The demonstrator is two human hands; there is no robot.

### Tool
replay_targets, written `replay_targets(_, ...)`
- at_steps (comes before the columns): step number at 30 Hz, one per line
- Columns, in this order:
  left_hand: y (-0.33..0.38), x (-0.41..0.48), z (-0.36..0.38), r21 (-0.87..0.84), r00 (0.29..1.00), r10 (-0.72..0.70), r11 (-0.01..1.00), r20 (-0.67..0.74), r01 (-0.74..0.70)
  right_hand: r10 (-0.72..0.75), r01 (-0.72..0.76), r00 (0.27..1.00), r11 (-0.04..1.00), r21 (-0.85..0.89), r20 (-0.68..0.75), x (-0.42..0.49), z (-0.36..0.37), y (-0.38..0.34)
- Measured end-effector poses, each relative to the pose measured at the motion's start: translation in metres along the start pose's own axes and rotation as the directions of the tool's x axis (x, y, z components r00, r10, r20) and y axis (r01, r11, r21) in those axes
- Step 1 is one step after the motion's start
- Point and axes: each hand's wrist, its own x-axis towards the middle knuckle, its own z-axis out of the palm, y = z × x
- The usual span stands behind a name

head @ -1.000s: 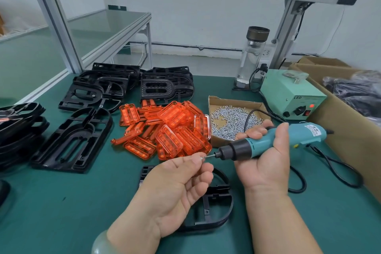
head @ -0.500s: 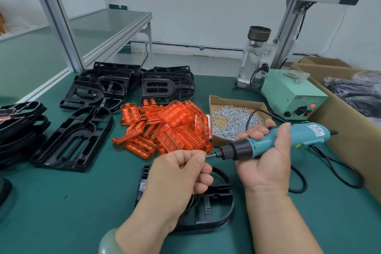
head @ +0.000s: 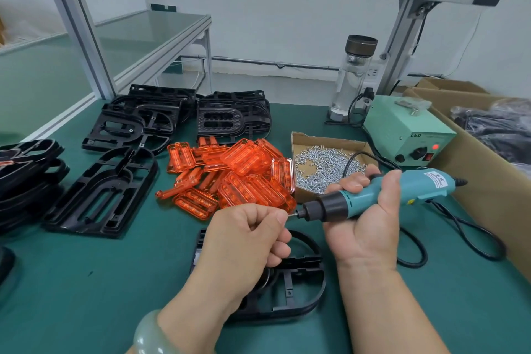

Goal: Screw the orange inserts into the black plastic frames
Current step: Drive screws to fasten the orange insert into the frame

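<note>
My right hand (head: 365,227) grips a teal electric screwdriver (head: 373,195), held level with its black nose pointing left. My left hand (head: 247,238) has its fingers curled, and thumb and forefinger pinch a small screw at the bit tip. A black plastic frame (head: 296,287) lies on the green mat under both hands, partly hidden by the left one. Behind the hands is a heap of orange inserts (head: 238,175). A shallow cardboard tray of screws (head: 321,161) sits to the right of the heap.
More black frames lie at the left (head: 103,192), stacked at the far left edge (head: 26,175) and at the back (head: 184,118). A green power unit (head: 408,135), a clear bottle (head: 355,75), the tool's black cable (head: 465,238) and a large cardboard box (head: 494,181) stand on the right.
My left hand has turned from palm-up to palm-down and curled tighter, staying at the bit tip. The screwdriver and right hand have hardly moved.
</note>
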Motion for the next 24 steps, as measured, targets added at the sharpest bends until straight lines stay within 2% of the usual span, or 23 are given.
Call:
replay_targets(13, 0.002, 0.001, -0.009, 0.026, 0.999, 0.02, 0.999, 0.04, -0.021, -0.015, 0.015, 1.0, 1.0, -0.006, -0.011, 0.003, -0.002, -0.003)
replay_targets(16, 0.001, 0.001, -0.026, 0.191, 0.993, 0.115, 0.976, -0.036, -0.106, -0.022, 0.022, 1.0, 1.0, -0.006, -0.021, 0.004, -0.002, -0.004)
replay_targets(19, 0.0, 0.004, -0.051, 0.482, 0.975, 0.223, 0.857, -0.022, -0.185, -0.025, 0.025, 0.999, 1.0, -0.018, -0.022, 0.003, -0.003, -0.004)
replay_targets(21, -0.002, 0.004, -0.067, 0.609, 0.975, 0.221, 0.771, 0.015, -0.184, -0.022, 0.022, 1.0, 1.0, -0.021, -0.018, 0.003, -0.003, -0.004)
replay_targets(24, -0.009, 0.004, -0.088, 0.708, 0.986, 0.146, 0.688, 0.076, -0.157, -0.022, 0.022, 0.999, 1.0, -0.017, -0.03, 0.004, -0.004, -0.005)
